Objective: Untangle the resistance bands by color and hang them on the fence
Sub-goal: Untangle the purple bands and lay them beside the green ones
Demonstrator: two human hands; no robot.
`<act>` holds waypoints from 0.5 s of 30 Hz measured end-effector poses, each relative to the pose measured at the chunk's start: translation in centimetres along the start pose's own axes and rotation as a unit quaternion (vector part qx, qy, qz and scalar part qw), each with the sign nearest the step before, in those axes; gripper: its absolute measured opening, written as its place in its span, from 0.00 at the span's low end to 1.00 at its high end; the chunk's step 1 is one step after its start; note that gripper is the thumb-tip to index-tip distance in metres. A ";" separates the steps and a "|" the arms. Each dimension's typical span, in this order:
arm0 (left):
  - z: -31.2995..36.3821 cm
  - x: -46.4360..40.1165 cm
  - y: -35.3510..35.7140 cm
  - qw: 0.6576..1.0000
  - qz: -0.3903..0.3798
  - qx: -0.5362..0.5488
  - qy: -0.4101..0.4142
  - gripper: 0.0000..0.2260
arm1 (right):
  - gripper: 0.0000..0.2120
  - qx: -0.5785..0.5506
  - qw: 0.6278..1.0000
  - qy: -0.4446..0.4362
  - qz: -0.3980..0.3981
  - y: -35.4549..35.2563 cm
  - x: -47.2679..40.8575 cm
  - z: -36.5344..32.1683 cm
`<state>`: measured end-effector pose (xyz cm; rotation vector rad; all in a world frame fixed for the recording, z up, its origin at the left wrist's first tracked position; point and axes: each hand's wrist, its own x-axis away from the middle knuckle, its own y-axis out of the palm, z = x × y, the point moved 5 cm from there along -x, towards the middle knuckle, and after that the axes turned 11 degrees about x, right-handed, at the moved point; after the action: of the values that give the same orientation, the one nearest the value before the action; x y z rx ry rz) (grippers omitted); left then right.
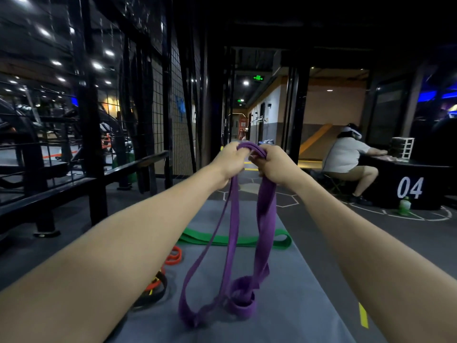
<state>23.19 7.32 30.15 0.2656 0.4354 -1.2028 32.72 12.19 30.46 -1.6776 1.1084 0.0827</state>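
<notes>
The purple band (265,219) hangs from both hands held out in front, its lower loops curled on the grey mat (296,305). The left hand (228,160) and right hand (273,163) each have their grip closed around its top. A green band (247,240) lies flat on the mat beyond; the black mesh fence (173,95) stands to the left.

Fence (170,100) left; mat (284,305) centre; bands (237,240) on mat; box (410,184) right.
</notes>
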 end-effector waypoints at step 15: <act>-1.1 -1.7 -3.8 0.964 0.175 0.197 -0.036 0.11 | 0.13 0.050 0.997 0.040 -0.033 2.6 2.5 5.7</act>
<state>18.91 7.93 30.10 0.6142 0.0741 -0.9374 34.91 15.12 24.83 -1.6389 1.0974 -0.0821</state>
